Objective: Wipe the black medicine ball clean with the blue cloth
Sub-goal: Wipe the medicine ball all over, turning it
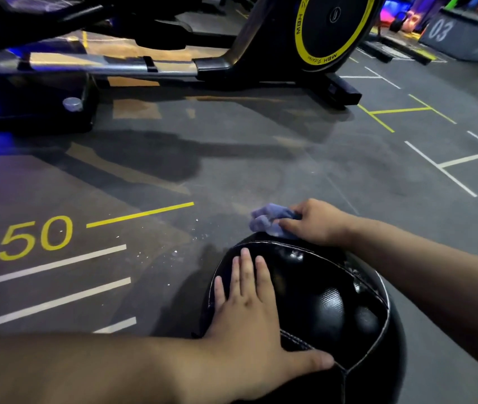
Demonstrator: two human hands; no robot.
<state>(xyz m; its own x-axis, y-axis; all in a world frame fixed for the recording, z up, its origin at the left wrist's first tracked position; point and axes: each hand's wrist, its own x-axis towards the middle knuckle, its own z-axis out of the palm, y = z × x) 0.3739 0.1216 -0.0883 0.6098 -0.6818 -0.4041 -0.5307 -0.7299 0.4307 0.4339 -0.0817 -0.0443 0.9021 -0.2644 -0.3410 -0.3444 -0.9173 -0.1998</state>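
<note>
Now my left hand (249,313) lies flat, fingers spread, steadying the black medicine ball (328,310) at lower centre of the frame. My right hand (316,223), just above it, bunches the blue cloth (267,221) between closed fingers against the ball's far edge, so it is nearer for wiping back toward me. An exercise bike (261,48) stands well apart, upper frame; nothing blocks the stroke.

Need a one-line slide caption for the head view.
Left hand lies flat on the black medicine ball while the right hand presses the bunched blue cloth against its far edge.
</note>
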